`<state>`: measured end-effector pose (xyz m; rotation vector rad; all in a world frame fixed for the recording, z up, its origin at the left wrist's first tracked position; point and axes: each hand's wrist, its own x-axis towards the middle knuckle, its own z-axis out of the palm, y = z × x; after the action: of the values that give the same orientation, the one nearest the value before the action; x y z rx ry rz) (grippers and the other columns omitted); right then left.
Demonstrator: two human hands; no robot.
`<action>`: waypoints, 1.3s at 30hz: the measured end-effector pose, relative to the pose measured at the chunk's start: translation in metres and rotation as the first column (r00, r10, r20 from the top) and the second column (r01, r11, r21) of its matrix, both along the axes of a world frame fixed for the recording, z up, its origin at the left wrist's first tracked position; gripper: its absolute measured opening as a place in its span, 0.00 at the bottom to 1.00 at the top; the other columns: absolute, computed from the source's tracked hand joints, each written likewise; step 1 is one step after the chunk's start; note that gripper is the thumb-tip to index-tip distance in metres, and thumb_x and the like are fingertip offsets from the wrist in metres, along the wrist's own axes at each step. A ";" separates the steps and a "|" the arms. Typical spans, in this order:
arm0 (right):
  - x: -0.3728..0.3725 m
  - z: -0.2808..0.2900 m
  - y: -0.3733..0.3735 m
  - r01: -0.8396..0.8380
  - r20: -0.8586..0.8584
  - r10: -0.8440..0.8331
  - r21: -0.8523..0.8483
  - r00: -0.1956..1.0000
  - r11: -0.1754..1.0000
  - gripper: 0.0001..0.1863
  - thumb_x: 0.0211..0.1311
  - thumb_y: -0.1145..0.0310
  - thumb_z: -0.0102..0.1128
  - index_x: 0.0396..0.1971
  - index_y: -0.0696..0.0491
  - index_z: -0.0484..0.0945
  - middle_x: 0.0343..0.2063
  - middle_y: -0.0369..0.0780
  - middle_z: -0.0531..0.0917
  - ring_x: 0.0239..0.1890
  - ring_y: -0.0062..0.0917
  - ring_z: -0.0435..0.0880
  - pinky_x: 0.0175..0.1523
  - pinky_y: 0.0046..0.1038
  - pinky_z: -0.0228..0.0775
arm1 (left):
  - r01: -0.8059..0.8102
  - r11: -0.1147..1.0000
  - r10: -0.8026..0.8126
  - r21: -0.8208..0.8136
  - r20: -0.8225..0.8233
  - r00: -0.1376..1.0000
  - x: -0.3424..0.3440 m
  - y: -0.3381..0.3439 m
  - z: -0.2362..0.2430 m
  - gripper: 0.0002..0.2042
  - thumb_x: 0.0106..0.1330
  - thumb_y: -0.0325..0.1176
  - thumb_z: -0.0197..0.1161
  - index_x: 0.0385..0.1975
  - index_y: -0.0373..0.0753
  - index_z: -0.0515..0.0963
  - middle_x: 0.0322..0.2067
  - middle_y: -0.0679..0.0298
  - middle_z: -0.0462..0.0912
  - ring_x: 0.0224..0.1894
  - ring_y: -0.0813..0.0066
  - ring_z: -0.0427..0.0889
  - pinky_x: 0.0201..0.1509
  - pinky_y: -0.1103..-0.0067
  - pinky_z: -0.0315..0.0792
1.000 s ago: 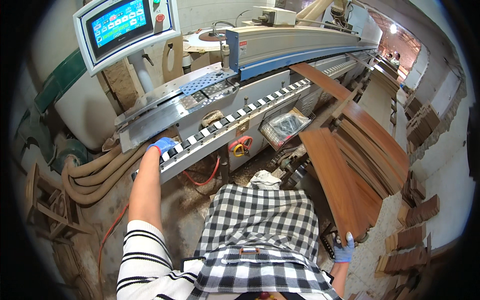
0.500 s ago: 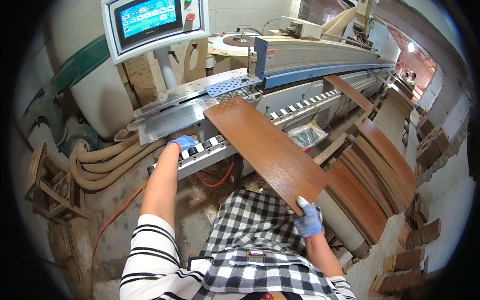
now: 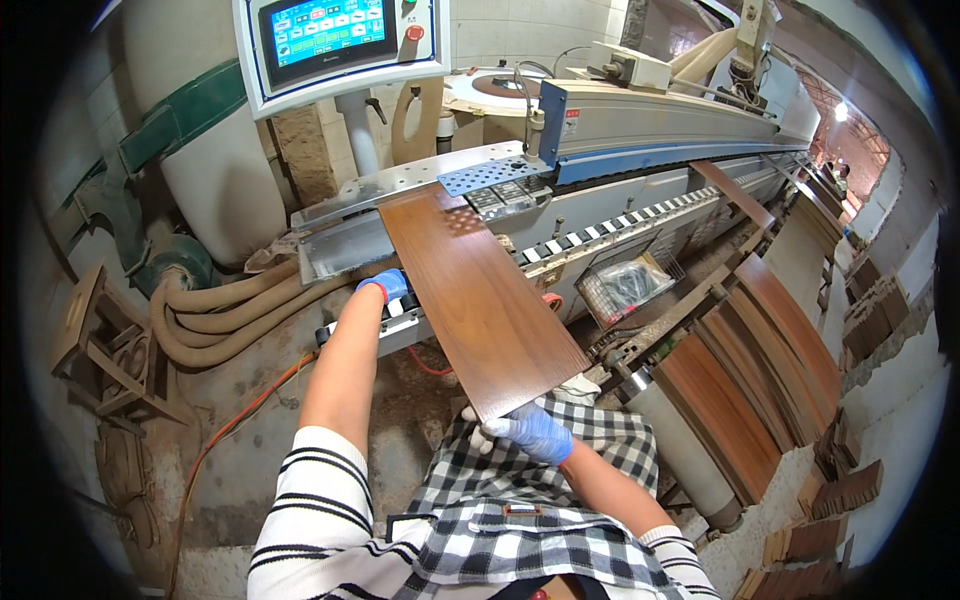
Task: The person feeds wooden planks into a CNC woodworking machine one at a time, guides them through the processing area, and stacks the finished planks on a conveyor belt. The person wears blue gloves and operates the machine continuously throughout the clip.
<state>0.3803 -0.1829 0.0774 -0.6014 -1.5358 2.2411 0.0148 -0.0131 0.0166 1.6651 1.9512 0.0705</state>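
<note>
A brown wood-grain board (image 3: 480, 300) slants from the machine's metal table toward my apron. Its far end lies at the perforated blue plate (image 3: 485, 177). My right hand (image 3: 530, 432), in a blue and white glove, grips the near end, thumb and fingers at the corner. My left hand (image 3: 386, 286), also gloved in blue, is at the board's left edge by the rail of black and white rollers (image 3: 400, 308). The left fingers are mostly hidden, so I cannot make out whether they hold anything.
A control screen (image 3: 330, 35) on a post stands at the back left. The machine's long beam (image 3: 660, 120) runs to the far right. Brown boards (image 3: 705, 415) lie stacked at my right. A wire basket (image 3: 628, 288) hangs on the machine. Thick hoses (image 3: 215, 330) curl at left.
The board has swung round, its near end moving left and its far end now over the metal table. My right hand has moved left with it. The whole view has shifted slightly.
</note>
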 end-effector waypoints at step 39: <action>0.134 -0.035 0.110 0.831 -0.160 -0.854 -0.199 0.496 0.520 0.15 0.64 0.62 0.49 0.33 0.62 0.71 0.21 0.38 0.75 0.21 0.18 0.72 0.22 0.14 0.63 | 0.145 0.987 -0.146 0.062 0.003 0.989 -0.003 0.010 -0.009 0.25 0.58 0.53 0.51 0.45 0.38 0.75 0.45 0.53 0.77 0.48 0.55 0.74 0.51 0.68 0.67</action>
<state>0.5142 -0.0725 0.0423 -0.8416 -0.7111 1.5062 0.0115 -0.0033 0.0075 1.8400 1.8324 0.0827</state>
